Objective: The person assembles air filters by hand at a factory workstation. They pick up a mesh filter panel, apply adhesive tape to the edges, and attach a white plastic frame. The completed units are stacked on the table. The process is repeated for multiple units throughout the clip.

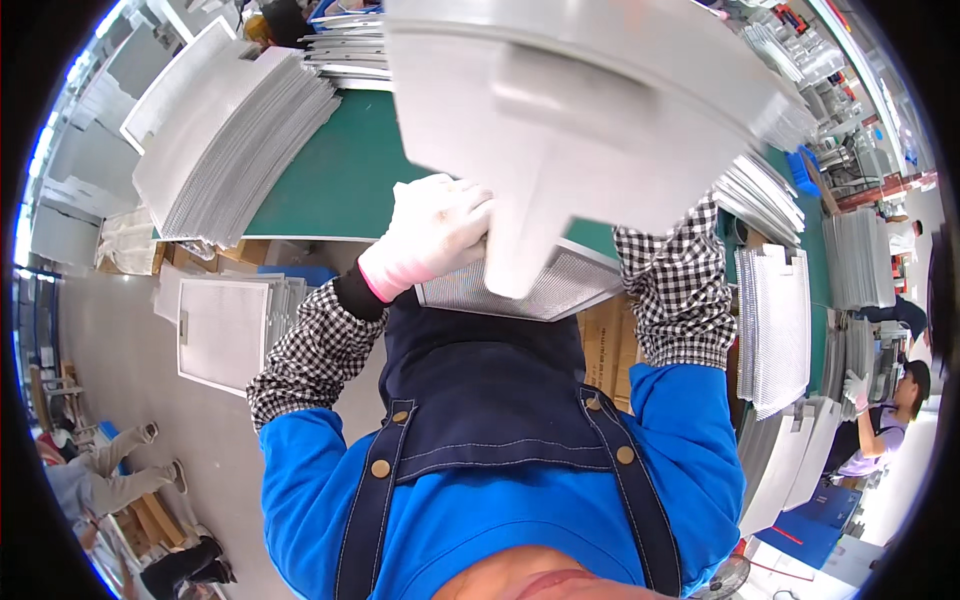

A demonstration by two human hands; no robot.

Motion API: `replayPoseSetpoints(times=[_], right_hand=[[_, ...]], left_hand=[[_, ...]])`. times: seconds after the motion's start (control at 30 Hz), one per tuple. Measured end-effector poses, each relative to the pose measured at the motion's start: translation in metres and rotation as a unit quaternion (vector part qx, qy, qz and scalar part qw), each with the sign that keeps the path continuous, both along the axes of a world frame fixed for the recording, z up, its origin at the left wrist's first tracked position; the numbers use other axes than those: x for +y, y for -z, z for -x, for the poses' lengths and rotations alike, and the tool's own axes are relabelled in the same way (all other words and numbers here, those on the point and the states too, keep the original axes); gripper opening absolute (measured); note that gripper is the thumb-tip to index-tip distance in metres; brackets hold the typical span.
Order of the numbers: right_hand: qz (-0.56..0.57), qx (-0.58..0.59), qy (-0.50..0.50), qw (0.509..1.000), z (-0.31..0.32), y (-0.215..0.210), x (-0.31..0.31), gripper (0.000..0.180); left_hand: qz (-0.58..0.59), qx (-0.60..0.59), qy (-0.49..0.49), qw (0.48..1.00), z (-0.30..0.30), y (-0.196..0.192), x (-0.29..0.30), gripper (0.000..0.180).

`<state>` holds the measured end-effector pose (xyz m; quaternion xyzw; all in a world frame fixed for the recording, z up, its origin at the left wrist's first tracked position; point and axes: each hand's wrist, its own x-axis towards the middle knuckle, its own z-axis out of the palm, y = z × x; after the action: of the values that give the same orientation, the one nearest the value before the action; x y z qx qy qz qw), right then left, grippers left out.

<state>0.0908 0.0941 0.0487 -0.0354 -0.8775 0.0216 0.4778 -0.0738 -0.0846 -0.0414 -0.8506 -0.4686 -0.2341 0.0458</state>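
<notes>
Closest to me, a big grey metal panel (600,110) fills the view, my white-gloved left hand (432,232) gripping its lower edge above the green bench (335,170), my right hand hidden behind it so I cannot tell its grip, brown cardboard boxes (605,345) below.

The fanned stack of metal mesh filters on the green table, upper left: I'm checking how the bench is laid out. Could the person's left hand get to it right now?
Probably not freely: the left hand, in a white glove, is gripping the large grey panel held up close. The stack lies beyond it across bare green table, with nothing between.
</notes>
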Motion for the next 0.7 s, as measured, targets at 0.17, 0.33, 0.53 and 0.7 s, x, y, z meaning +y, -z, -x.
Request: replayPoseSetpoints(times=[0.17, 0.33, 0.53, 0.7], right_hand=[[0.49, 0.198, -0.232, 0.816, 0.02, -0.093, -0.057, 0.025], [0.41, 0.221, -0.286, 0.837, 0.014, -0.116, -0.017, 0.014], [0.485, 0.104, -0.342, 0.798, -0.051, -0.127, 0.057, 0.05], [0.27, 0.045, 0.361, 0.891, -0.159, -0.054, 0.211, 0.069]], left_hand=[[-0.098, -0.043, -0.125, 0.986, -0.022, 0.011, 0.01, 0.049], [-0.194, -0.414, -0.233, 0.859, -0.015, 0.012, 0.012, 0.053], [0.121, -0.58, -0.304, 0.746, 0.0, 0.152, -0.069, 0.039], [-0.032, -0.518, -0.428, 0.74, 0.024, 0.133, -0.086, 0.04]])
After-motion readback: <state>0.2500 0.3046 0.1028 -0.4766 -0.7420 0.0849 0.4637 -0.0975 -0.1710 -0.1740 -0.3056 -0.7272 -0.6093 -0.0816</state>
